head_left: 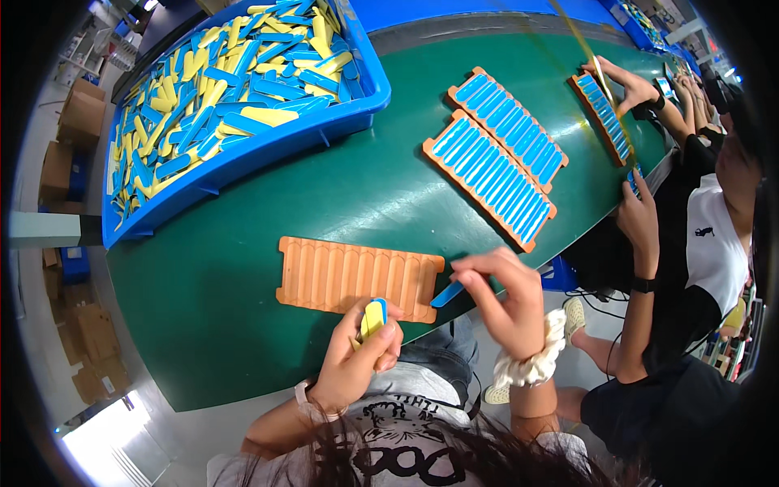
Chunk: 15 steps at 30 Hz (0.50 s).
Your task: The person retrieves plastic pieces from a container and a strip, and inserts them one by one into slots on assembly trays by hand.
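My left hand [357, 345] is closed around a few small elongated blue-and-yellow pieces [374, 318], which stick up between thumb and fingers at the tray's near edge. Between the thumb and fingertips of my right hand [507, 296] is a single blue piece [447, 294], its tip by the right end of an orange tray [357, 272]. That tray lies flat on the green table before me, and its row of parallel grooves shows bare orange. What these pieces are for, I cannot tell.
A large blue bin [243, 162] heaped with blue and yellow pieces stands at the far left. Two orange trays [538, 240] filled with blue pieces lie side by side on the green table [219, 325]. At right, a co-worker's hands [621, 85] handle another filled tray [604, 122].
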Each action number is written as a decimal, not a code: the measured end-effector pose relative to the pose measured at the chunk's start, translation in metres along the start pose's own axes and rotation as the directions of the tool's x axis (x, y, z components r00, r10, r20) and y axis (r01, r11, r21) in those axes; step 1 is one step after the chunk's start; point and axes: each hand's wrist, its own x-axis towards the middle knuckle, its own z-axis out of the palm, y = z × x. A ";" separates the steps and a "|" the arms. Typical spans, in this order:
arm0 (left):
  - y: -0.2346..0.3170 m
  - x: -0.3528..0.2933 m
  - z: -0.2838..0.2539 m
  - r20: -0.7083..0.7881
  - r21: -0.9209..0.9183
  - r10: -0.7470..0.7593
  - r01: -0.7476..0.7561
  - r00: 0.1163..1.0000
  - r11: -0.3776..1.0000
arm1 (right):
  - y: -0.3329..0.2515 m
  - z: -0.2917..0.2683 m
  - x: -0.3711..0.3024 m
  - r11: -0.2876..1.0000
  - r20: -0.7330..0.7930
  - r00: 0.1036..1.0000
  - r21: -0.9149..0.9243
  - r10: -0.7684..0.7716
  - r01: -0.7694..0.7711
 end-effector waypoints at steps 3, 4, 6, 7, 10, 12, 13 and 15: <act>0.010 0.001 0.002 -0.075 0.041 -0.168 0.172 0.983 0.984 | 0.011 0.005 0.019 0.997 0.075 0.997 -0.079 -0.020 0.026; 0.012 0.002 -0.002 -0.032 0.033 -0.184 0.185 0.982 0.982 | 0.014 0.010 0.024 0.977 0.089 0.989 -0.165 -0.119 0.132; 0.019 0.002 -0.001 -0.032 0.084 -0.208 0.210 0.978 0.974 | 0.015 0.017 0.027 0.941 0.145 0.976 -0.274 -0.164 0.199; 0.022 0.002 0.000 -0.017 0.140 -0.235 0.235 0.972 0.962 | 0.015 0.019 0.025 0.943 0.157 0.974 -0.266 -0.163 0.201; 0.022 0.003 -0.001 0.012 0.185 -0.203 0.197 0.979 0.963 | 0.018 0.020 0.017 0.968 0.119 0.987 -0.217 -0.104 0.128; 0.020 0.003 0.003 0.009 0.171 -0.180 0.176 0.984 0.969 | 0.015 0.024 0.012 0.965 0.061 0.990 -0.221 -0.130 0.140; 0.019 0.001 0.005 0.007 0.173 -0.187 0.183 0.982 0.968 | 0.014 0.026 0.009 0.961 -0.001 0.987 -0.231 -0.159 0.155; 0.018 0.000 0.008 0.002 0.342 -0.163 0.152 0.987 0.927 | 0.011 0.019 -0.002 0.965 -0.054 0.985 -0.217 -0.166 0.151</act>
